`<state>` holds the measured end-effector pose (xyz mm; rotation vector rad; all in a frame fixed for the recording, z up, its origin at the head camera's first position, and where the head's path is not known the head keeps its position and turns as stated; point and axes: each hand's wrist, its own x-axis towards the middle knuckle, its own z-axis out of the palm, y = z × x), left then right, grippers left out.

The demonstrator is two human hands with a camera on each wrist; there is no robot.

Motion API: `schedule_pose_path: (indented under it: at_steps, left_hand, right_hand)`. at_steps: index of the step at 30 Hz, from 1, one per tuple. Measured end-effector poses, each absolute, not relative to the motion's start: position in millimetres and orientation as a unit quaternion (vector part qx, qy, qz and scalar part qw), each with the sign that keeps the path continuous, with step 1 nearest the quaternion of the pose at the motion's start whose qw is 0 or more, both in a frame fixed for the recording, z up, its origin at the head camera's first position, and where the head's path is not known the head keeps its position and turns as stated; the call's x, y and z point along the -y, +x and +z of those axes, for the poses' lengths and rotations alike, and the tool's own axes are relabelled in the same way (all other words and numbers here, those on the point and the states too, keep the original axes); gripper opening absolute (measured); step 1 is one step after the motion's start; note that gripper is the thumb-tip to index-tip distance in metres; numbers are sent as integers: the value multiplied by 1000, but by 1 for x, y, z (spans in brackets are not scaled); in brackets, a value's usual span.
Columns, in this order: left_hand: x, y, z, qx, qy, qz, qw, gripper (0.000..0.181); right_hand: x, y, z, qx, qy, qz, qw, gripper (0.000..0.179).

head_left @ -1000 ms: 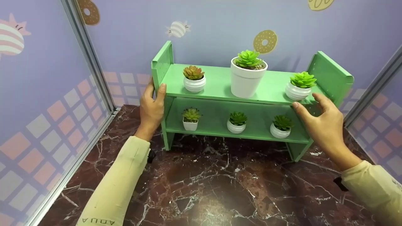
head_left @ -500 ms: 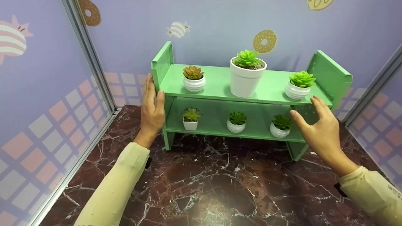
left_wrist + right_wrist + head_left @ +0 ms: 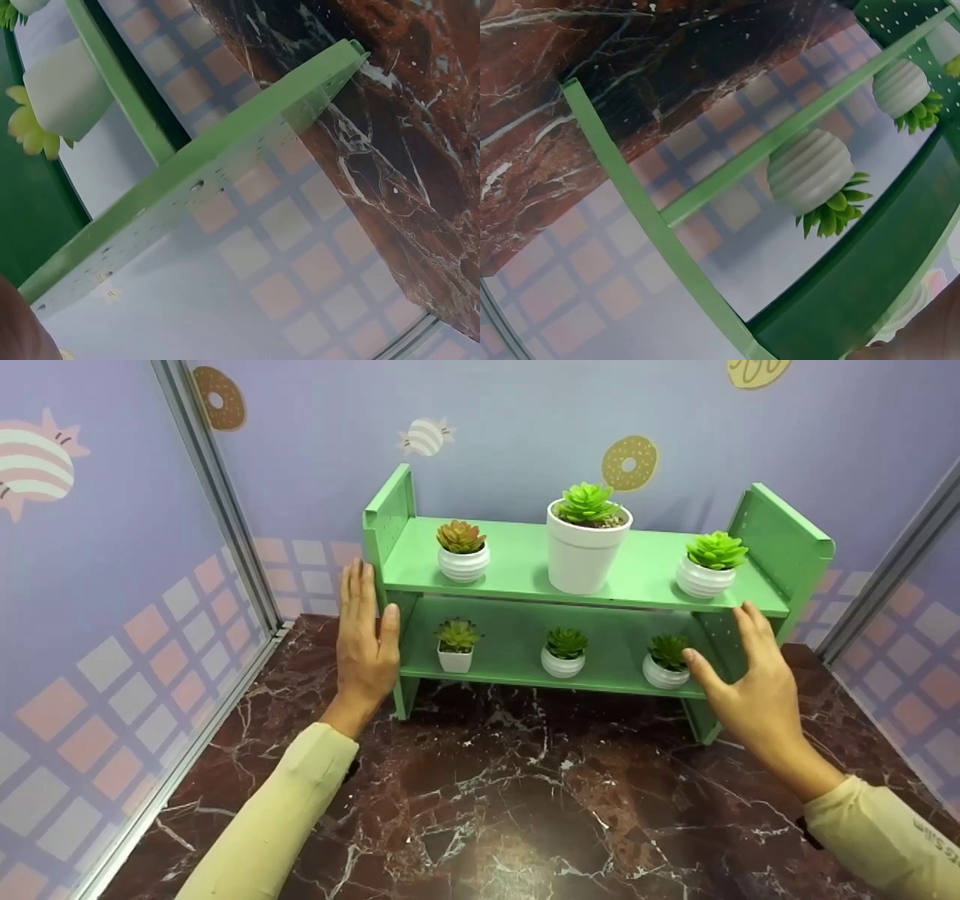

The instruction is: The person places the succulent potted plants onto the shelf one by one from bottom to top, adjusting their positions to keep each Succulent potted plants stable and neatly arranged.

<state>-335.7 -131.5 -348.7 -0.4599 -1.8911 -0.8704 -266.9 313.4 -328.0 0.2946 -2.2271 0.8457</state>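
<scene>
A green two-tier shelf point(image 3: 517, 600) stands upright against the back wall. My left hand point(image 3: 366, 649) is beside its left side panel, fingers straight and pointing up, thumb raised near the front edge. Part of a left-hand digit point(image 3: 22, 330) shows at the corner of the left wrist view. My right hand point(image 3: 757, 690) is before the shelf's right end, fingers spread and holding nothing. Its thumb overlaps the lower right succulent point(image 3: 667, 664) in the head view. Above its fingertips, a bright green succulent point(image 3: 707, 566) in a ribbed white pot sits on the top tier.
A tall white pot point(image 3: 587, 551) and a reddish succulent point(image 3: 463, 553) share the top tier. Below are a square-potted succulent point(image 3: 456, 649) and a dark green one point(image 3: 564, 654). Dark red marbled tabletop point(image 3: 517, 802) lies in front; printed wall panels point(image 3: 300, 450) enclose the sides and back.
My left hand has slid down, its thumb coming off the shelf's front edge and its fingers straightening. My right hand has moved left and down from the upper right pot. The pots stay in place.
</scene>
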Motion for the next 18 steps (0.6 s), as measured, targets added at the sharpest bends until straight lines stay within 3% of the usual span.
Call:
schedule_pose_path:
  at_steps: [18]
  left_hand:
    - [117, -317, -365, 812, -201, -281, 470, 60]
  right_hand:
    - [-311, -267, -358, 873, 168, 222, 401, 78]
